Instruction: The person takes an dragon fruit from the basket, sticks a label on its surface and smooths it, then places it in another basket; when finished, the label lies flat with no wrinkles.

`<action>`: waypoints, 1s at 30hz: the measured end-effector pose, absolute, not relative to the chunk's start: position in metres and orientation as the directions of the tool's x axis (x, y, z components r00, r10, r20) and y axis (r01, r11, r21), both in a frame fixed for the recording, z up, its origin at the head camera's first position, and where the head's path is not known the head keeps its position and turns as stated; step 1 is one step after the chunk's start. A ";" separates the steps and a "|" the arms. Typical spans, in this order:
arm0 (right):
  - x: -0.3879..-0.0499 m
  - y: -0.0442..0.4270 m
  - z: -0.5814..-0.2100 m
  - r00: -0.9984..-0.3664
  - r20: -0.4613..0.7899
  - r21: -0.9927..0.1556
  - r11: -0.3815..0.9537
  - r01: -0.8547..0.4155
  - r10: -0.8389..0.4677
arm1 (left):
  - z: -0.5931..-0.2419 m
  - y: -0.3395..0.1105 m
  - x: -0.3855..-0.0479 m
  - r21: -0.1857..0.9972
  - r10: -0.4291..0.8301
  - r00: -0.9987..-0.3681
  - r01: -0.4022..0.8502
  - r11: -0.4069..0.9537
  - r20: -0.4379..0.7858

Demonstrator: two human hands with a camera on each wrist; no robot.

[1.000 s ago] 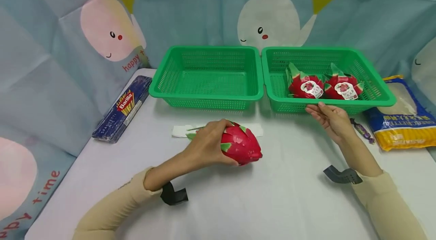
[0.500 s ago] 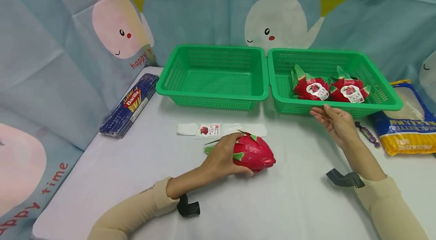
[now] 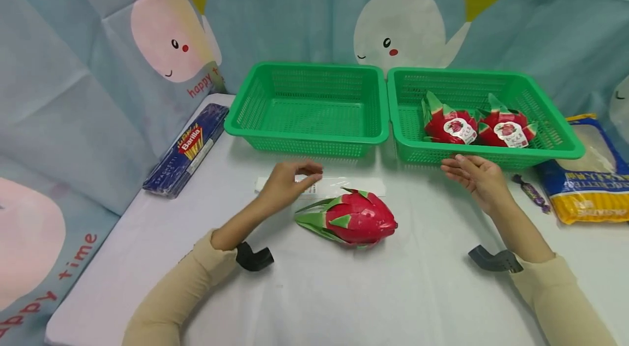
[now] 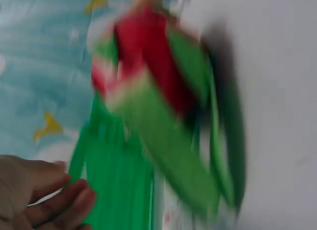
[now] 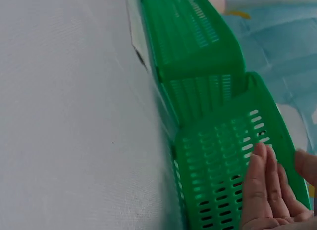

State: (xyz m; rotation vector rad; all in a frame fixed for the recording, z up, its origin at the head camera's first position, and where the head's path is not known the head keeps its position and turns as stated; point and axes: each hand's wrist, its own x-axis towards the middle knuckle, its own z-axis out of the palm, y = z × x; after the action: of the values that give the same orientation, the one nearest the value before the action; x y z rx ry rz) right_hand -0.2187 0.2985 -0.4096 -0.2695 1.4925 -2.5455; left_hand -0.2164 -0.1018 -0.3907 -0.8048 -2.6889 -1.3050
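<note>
A dragon fruit (image 3: 361,218) lies on its side on the white table, its green leafy end to the left; in the left wrist view this dragon fruit (image 4: 153,67) is blurred. Just beyond and left of it, my left hand (image 3: 282,185) hovers over a white strip (image 3: 344,186) with a printed label. Its fingers are loosely bent and hold nothing. My right hand (image 3: 479,179) is at the front of the right green basket (image 3: 491,155). Its straight fingers (image 5: 270,185) lie along the outer wall, thumb near the rim. Two labelled dragon fruits (image 3: 452,123) sit in that basket.
A second green basket (image 3: 307,138) stands to the left, beside the first. A blue spaghetti pack (image 3: 187,149) lies at far left. A purple-wrapped candy (image 3: 532,193) and a blue-and-yellow bag (image 3: 589,182) lie at right. A patterned cloth (image 3: 295,7) hangs behind.
My left hand has let go of the dragon fruit, after setting it nearer and to the right, and moved up and left to the white strip. My right hand stays by the basket.
</note>
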 end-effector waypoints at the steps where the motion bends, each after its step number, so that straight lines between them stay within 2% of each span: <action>1: -0.218 0.296 -0.409 -0.965 0.056 -0.918 -0.394 0.051 -0.256 | -0.392 -0.109 -0.225 0.698 0.424 -0.874 0.458 0.550 0.240; 3: -0.216 0.289 -0.407 -0.958 0.046 -0.982 -0.189 0.009 -0.284 | -0.397 -0.123 -0.237 0.647 0.402 -0.898 0.416 0.639 0.179; 5: -0.216 0.279 -0.406 -0.953 0.035 -0.997 0.058 -0.055 -0.301 | -0.403 -0.133 -0.245 0.604 0.375 -0.920 0.362 0.710 0.111; 8: -0.218 0.261 -0.403 -0.941 0.032 -0.923 0.350 -0.156 -0.336 | -0.413 -0.141 -0.251 0.521 0.361 -0.931 0.338 0.784 0.061; 11: -0.221 0.242 -0.401 -0.914 0.040 -0.821 0.508 -0.261 -0.405 | -0.420 -0.140 -0.253 0.459 0.367 -0.929 0.348 0.818 0.051; 14: -0.223 0.225 -0.400 -0.871 0.055 -0.756 0.550 -0.355 -0.487 | -0.425 -0.137 -0.254 0.423 0.375 -0.925 0.362 0.831 0.054; 18: -0.221 0.213 -0.398 -0.845 0.109 -0.721 0.543 -0.430 -0.524 | -0.422 -0.135 -0.255 0.408 0.353 -0.935 0.329 0.852 0.018; 22: -0.217 0.205 -0.390 -0.812 0.336 -0.653 0.503 -0.565 -0.476 | -0.409 -0.135 -0.257 0.465 0.407 -0.914 0.357 0.810 -0.007; 26: -0.214 0.186 -0.373 -0.687 0.591 -0.510 0.463 -0.725 -0.424 | -0.377 -0.121 -0.258 0.547 0.499 -0.866 0.427 0.721 0.019; 28: -0.212 0.174 -0.363 -0.632 0.641 -0.450 0.454 -0.769 -0.436 | -0.358 -0.107 -0.255 0.564 0.549 -0.836 0.468 0.681 0.031; 30: -0.211 0.162 -0.356 -0.610 0.641 -0.394 0.482 -0.783 -0.467 | -0.344 -0.093 -0.251 0.581 0.601 -0.798 0.506 0.637 0.036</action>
State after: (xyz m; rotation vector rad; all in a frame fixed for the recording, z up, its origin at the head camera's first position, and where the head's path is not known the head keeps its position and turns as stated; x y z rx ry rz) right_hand -0.2111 0.1617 -0.3560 -1.3964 3.0751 -1.2689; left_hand -0.2509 -0.0927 -0.3442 -1.0180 -2.9861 -0.9770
